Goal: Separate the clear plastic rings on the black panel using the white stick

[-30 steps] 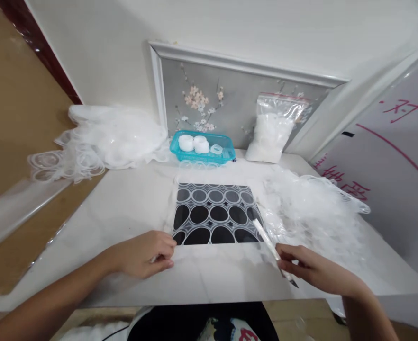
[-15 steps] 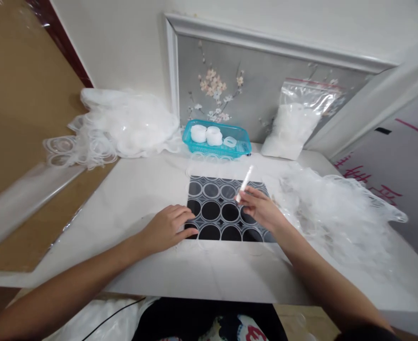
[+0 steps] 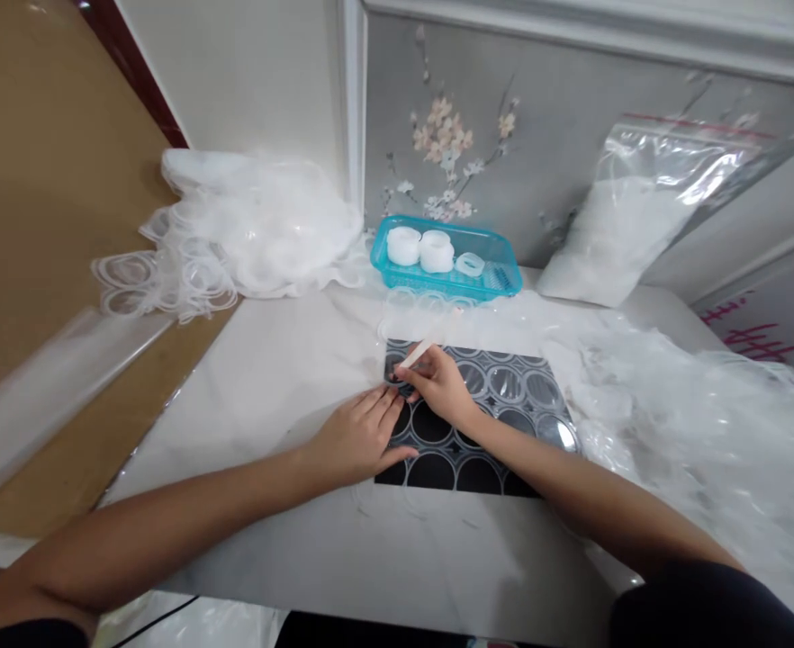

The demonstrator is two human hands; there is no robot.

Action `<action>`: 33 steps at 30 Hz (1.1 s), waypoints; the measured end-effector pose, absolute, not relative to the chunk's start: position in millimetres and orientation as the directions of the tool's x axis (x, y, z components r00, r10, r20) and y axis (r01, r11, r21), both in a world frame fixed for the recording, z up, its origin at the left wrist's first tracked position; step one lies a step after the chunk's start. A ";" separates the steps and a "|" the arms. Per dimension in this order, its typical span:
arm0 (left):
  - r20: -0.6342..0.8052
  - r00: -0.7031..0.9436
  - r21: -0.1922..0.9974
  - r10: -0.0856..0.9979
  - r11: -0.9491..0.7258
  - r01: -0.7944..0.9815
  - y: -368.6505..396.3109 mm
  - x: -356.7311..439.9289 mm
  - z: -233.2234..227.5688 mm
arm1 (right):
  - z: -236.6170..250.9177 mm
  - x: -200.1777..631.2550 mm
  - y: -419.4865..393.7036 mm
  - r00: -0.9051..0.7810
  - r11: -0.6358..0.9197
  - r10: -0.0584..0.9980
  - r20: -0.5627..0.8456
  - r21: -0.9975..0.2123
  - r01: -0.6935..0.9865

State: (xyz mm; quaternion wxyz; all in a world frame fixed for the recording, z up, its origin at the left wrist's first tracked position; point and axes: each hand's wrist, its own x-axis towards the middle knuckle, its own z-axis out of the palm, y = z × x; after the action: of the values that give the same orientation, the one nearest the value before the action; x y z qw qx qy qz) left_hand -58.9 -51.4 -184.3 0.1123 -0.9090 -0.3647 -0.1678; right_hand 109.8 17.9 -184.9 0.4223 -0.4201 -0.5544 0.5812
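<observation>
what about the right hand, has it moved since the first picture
Yes: against the patterned sheet, the right hand has moved left and forward, from beside the sheet's near right corner to over its far left part.

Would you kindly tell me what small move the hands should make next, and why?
I would probably guide the white tool around the upper-left circle of the patterned sheet: the right hand holds it there, and the left hand rests on the sheet's left side, seemingly steadying it.

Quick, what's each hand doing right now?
Left hand: open, resting partly on the patterned sheet.
Right hand: closed, holding a slim white tool.
</observation>
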 end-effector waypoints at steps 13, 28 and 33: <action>0.305 0.681 -0.054 0.665 -0.702 0.710 -55.8 -59.1 -188.5 | -184.0 113.0 12.6 -0.302 0.013 0.953 -0.006 -0.998 0.059; 0.214 0.691 0.016 0.690 -0.710 0.704 -55.4 -58.5 -184.8 | -179.4 129.9 3.3 -0.489 0.364 0.855 0.170 -0.870 0.333; 0.148 0.695 0.019 0.704 -0.704 0.710 -54.3 -56.9 -177.8 | -186.1 135.9 9.6 -0.710 0.685 0.638 0.296 -0.639 0.349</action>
State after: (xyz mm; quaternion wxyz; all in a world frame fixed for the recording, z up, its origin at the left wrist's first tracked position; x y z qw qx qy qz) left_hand -56.9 -54.3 -177.8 0.0197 -0.9203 -0.3839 -0.0724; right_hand 135.9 9.6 -186.1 0.2574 -0.2802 -0.8812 0.2806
